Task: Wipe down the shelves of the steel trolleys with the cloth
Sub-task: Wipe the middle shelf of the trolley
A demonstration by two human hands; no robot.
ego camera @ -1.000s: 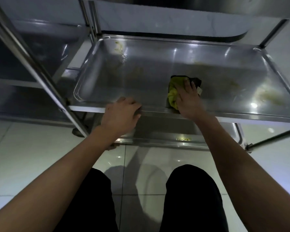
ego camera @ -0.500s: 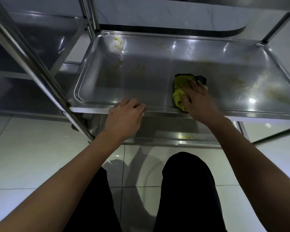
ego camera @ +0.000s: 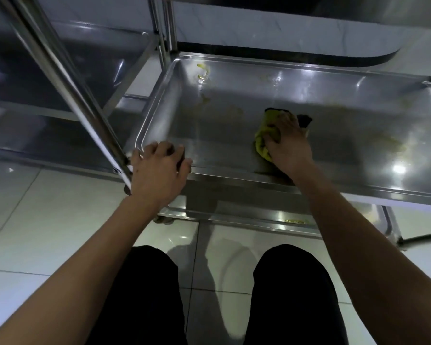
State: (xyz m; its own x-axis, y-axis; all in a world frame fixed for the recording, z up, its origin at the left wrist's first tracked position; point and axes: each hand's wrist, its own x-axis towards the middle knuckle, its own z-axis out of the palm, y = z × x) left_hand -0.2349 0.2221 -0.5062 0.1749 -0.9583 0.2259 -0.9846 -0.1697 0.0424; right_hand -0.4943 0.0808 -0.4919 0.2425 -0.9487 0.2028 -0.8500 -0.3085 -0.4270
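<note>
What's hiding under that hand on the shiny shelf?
A yellow-green cloth lies under the right hand, pressed onto the steel shelf. The shelf under the cloth is covered, so any dirt there can't be seen.

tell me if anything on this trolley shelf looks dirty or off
Yes: yellowish residue sits in the far left corner of the shelf, and a smeared patch dulls its right side. The right hand presses the cloth between them.
</note>
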